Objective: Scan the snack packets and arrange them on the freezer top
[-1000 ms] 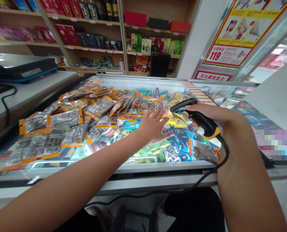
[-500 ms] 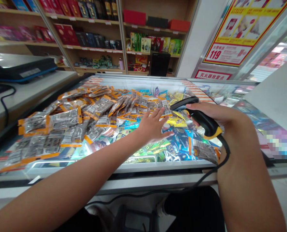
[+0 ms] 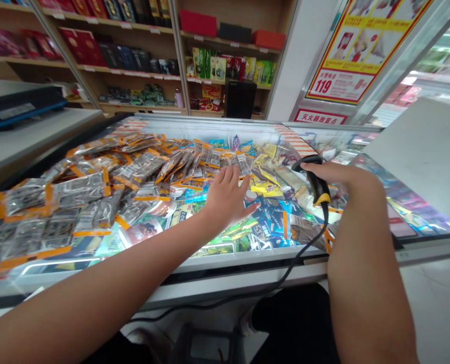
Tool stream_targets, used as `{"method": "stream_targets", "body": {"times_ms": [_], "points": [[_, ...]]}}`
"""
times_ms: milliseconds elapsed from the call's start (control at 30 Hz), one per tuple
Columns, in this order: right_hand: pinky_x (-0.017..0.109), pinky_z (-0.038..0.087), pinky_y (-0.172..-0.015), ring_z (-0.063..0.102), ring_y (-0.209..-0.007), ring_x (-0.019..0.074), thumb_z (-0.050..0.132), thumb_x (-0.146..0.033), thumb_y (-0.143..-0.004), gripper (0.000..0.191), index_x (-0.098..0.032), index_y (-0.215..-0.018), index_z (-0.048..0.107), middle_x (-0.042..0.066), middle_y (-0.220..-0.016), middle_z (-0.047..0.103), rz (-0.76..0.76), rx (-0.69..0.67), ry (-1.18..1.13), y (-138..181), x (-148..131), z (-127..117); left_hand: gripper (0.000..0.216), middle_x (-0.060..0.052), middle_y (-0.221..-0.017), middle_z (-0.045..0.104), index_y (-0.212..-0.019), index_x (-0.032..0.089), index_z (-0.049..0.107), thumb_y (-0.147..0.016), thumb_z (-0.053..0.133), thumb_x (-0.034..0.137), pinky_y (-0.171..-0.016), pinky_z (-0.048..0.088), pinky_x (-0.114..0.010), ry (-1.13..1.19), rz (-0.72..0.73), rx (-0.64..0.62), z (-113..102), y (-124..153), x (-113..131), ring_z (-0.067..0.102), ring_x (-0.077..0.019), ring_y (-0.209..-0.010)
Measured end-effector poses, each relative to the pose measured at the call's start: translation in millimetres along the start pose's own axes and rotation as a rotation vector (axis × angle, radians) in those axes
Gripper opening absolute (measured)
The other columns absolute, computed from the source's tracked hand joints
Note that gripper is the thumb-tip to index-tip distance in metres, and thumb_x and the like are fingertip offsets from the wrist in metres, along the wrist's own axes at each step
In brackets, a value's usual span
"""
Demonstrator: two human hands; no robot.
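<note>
My left hand [image 3: 227, 197] reaches over the freezer top with fingers spread and palm down. Its fingertips are at a clear packet with orange edges [image 3: 242, 164]; whether they press on it I cannot tell. In my right hand [image 3: 333, 173] is a black and yellow barcode scanner [image 3: 318, 188], its head pointing left and its cable hanging from the handle. Many similar orange-edged packets [image 3: 141, 169] are heaped to the left of my left hand. One more such packet [image 3: 304, 230] lies apart, below the scanner.
Under the glass of the chest freezer [image 3: 194, 260] are blue, green and yellow packs. The scanner's black cable [image 3: 281, 278] drapes over the front edge. A weighing scale [image 3: 20, 103] stands on the left counter. Shelves [image 3: 141, 73] with boxes line the back; a white panel [image 3: 422, 151] is at right.
The scanner in my right hand has moved right, away from my left hand, and its handle has turned more upright. My left hand stays over the packets. The view has shifted slightly right.
</note>
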State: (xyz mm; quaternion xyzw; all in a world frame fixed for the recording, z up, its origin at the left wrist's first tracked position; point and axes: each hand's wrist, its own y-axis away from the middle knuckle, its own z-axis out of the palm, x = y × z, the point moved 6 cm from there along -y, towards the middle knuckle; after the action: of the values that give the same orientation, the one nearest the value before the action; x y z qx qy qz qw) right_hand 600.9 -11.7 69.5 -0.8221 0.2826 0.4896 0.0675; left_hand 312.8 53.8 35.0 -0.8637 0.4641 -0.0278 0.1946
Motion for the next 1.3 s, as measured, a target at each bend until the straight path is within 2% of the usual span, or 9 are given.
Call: {"method": "stream_targets", "body": {"times_ms": [100, 200, 267, 367, 467, 600, 733, 867, 1300], "points": [[0.035, 0.054, -0.053, 0.07, -0.076, 0.0274, 0.078, -0.063, -0.075, 0.041, -0.027, -0.094, 0.071, 0.008, -0.093, 0.075, 0.091, 0.065, 0.143, 10.8, -15.7, 20.3, 0.067, -0.021, -0.153, 0.047, -0.145, 0.015, 0.049, -0.094, 0.054, 0.057, -0.113, 0.033, -0.049, 0.019, 0.101, 0.057, -8.3, 0.1, 6.9, 0.045, -0.0394, -0.138], [0.033, 0.057, -0.057, 0.071, -0.081, 0.0252, 0.075, -0.06, -0.081, 0.037, -0.027, -0.098, 0.069, 0.006, -0.097, 0.075, 0.011, -0.01, -0.104, 17.5, -39.5, 47.6, 0.05, -0.017, -0.149, 0.051, -0.143, 0.018, 0.051, -0.097, 0.053, 0.04, -0.106, 0.039, -0.043, 0.073, 0.257, 0.063, -12.4, 1.2, 19.4, 0.05, -0.0334, -0.132], [0.035, 0.059, -0.056, 0.07, -0.074, 0.0248, 0.07, -0.058, -0.086, 0.035, -0.025, -0.095, 0.068, 0.007, -0.089, 0.073, -0.005, -0.087, -0.276, 22.3, -51.0, 63.5, 0.051, -0.015, -0.153, 0.048, -0.148, 0.022, 0.047, -0.101, 0.048, 0.041, -0.106, 0.04, -0.043, 0.13, 0.367, 0.038, -10.2, 3.2, 28.0, 0.048, -0.0318, -0.135], [0.038, 0.06, -0.055, 0.069, -0.067, 0.0245, 0.065, -0.058, -0.09, 0.035, -0.024, -0.095, 0.065, 0.007, -0.08, 0.069, -0.026, -0.14, -0.429, 29.4, -63.6, 75.8, 0.061, -0.013, -0.161, 0.04, -0.157, 0.029, 0.036, -0.103, 0.036, 0.057, -0.11, 0.039, -0.045, 0.214, 0.435, -0.036, -0.9, 5.4, 33.1, 0.046, -0.0314, -0.141], [0.037, 0.06, -0.052, 0.068, -0.061, 0.023, 0.063, -0.057, -0.091, 0.034, -0.023, -0.093, 0.064, 0.006, -0.073, 0.067, -0.049, -0.09, -0.432, 33.5, -68.4, 72.3, 0.071, -0.013, -0.163, 0.038, -0.159, 0.031, 0.036, -0.099, 0.034, 0.069, -0.113, 0.035, -0.05, 0.234, 0.365, -0.085, 6.4, 4.0, 28.4, 0.043, -0.034, -0.144], [0.032, 0.052, -0.038, 0.061, -0.046, 0.0203, 0.061, -0.054, -0.092, 0.033, -0.022, -0.084, 0.064, 0.007, -0.061, 0.064, -0.027, -0.044, -0.237, 36.1, -62.3, 59.7, 0.081, -0.02, -0.161, 0.038, -0.155, 0.024, 0.044, -0.094, 0.035, 0.076, -0.114, 0.033, -0.054, 0.195, 0.252, -0.093, 6.5, 1.8, 22.9, 0.037, -0.0399, -0.147], [0.035, 0.052, -0.033, 0.062, -0.045, 0.0235, 0.072, -0.058, -0.083, 0.036, -0.022, -0.084, 0.067, 0.009, -0.06, 0.067, 0.044, -0.168, -0.019, 40.9, -50.4, 57.6, 0.091, -0.022, -0.16, 0.039, -0.155, 0.02, 0.044, -0.09, 0.034, 0.082, -0.112, 0.034, -0.055, 0.168, 0.153, -0.081, 8.3, 0.3, 20.5, 0.039, -0.0436, -0.144], [0.033, 0.048, -0.029, 0.058, -0.04, 0.0213, 0.071, -0.061, -0.081, 0.04, -0.021, -0.08, 0.068, 0.008, -0.054, 0.064, 0.082, -0.283, 0.042, 45.3, -43.4, 61.8, 0.093, -0.02, -0.161, 0.038, -0.156, 0.021, 0.043, -0.089, 0.028, 0.084, -0.109, 0.036, -0.058, 0.168, 0.04, -0.087, 16.0, -3.9, 13.4, 0.04, -0.0447, -0.143], [0.029, 0.051, -0.036, 0.063, -0.046, 0.0214, 0.066, -0.061, -0.088, 0.043, -0.018, -0.089, 0.066, 0.009, -0.06, 0.067, 0.074, -0.341, 0.1, 49.7, -46.3, 68.0, 0.097, -0.016, -0.166, 0.031, -0.161, 0.022, 0.033, -0.089, 0.016, 0.086, -0.112, 0.033, -0.054, 0.113, -0.015, -0.196, 14.3, -5.3, 11.8, 0.033, -0.0411, -0.148]]}}
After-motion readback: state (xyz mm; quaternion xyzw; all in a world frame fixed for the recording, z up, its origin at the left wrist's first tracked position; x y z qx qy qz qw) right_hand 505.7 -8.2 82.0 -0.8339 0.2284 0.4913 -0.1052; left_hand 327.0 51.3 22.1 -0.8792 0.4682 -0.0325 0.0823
